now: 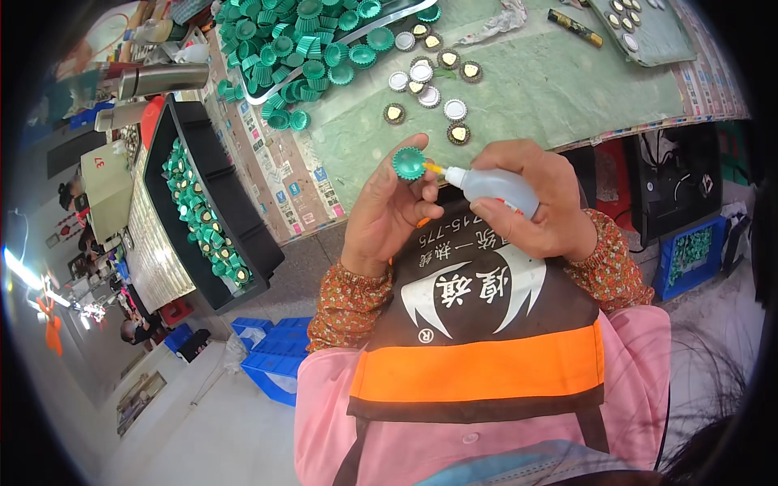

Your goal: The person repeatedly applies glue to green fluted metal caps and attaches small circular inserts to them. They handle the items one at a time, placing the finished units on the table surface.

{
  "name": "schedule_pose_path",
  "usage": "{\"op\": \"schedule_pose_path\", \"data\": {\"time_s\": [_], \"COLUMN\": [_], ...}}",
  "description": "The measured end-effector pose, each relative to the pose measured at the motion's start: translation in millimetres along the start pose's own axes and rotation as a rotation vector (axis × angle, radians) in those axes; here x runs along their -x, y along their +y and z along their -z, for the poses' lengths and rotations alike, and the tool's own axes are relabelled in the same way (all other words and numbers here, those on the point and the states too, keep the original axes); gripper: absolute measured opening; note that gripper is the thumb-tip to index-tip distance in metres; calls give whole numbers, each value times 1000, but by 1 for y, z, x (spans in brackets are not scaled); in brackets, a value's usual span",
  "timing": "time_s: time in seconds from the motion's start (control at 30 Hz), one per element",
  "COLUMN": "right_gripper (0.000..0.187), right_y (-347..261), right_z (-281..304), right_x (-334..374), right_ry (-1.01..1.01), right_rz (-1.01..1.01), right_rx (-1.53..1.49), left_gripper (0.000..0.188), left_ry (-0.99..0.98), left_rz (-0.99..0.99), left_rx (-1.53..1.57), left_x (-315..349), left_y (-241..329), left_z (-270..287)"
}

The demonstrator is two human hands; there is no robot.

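Note:
Between the fingers of my left hand is a small green fluted cup, its hollow side turned toward me. My right hand grips a translucent squeeze bottle, tilted so that its yellow nozzle tip meets or nearly meets the cup's right rim. Both hands are raised over my lap at the near edge of the table. Beyond them, several round crimped caps lie loose on the green table cover, some with pale heart-shaped centres and others plain white.
A tray heaped with green cups stands at the far left. Left of the table, a black bin holds green pieces with pale centres. At the far right are a marker-like tube and a tray of caps. Blue crates sit low on both sides.

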State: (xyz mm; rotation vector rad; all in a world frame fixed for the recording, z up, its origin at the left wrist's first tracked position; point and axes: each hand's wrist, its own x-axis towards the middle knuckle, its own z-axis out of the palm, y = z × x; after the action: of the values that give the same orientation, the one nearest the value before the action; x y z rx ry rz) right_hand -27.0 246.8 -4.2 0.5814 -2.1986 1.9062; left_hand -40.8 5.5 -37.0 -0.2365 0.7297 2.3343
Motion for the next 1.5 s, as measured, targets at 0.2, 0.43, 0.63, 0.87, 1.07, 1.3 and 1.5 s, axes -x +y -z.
{"op": "schedule_pose_path", "data": {"time_s": [0.2, 0.43, 0.63, 0.87, 1.07, 1.3, 1.5], "right_gripper": [28, 26, 25, 26, 22, 31, 31], "right_y": [0, 3, 1, 3, 1, 23, 51], "right_z": [-4, -7, -8, -6, 6, 26, 42], "right_x": [5, 7, 8, 10, 6, 0, 2], "right_ry": [-27, -34, -61, -103, -42, 167, 249], "right_rz": [83, 130, 103, 73, -185, -466, -344], "right_rx": [106, 178, 184, 180, 17, -239, 30], "left_gripper": [66, 65, 63, 58, 48, 41, 41], "left_ry": [-26, -1, 13, 56, 140, 239, 297], "left_rz": [10, 23, 26, 27, 29, -77, -171], "left_rx": [22, -16, -45, -39, -23, -378, -549], "left_x": [0, 2, 3, 4, 9, 10, 7], "left_y": [-4, -7, -8, -11, -11, -2, 4], "left_z": [-4, -3, -3, -2, -1, -9, -23]}}
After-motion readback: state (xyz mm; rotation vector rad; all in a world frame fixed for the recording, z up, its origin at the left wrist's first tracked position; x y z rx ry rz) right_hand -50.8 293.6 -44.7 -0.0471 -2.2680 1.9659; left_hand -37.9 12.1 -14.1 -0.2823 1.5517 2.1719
